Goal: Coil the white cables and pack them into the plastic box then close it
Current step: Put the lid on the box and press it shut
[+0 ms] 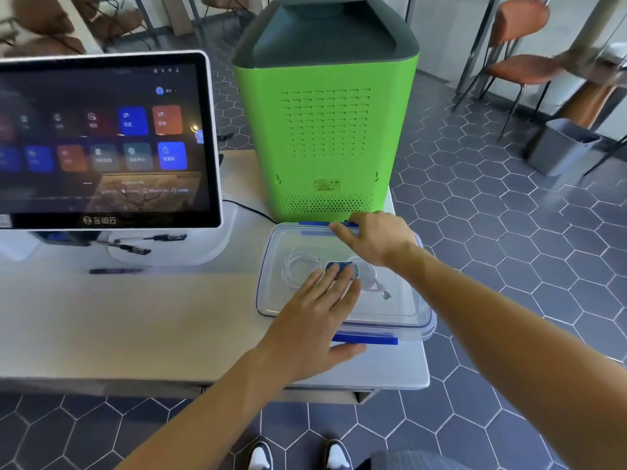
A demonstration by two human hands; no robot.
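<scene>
A clear plastic box [407,320] with blue latches stands at the right end of the white table, its lid on top. Through the lid I see coiled white cables [298,269], one with a plug end [386,294]. My left hand [315,313] lies flat on the lid with straight fingers, fingertips at the lid's blue centre valve [342,266] and thumb beside the near blue latch [368,340]. My right hand [376,239] reaches over the box's far edge, and its fingers curl onto the far blue latch [314,224].
A green machine [325,130] stands right behind the box. A touchscreen terminal [105,140] on a white stand fills the table's left, with pens [135,247] beneath it. The table's right edge [425,368] runs close to the box. Chairs and a grey bin [559,147] stand on the floor.
</scene>
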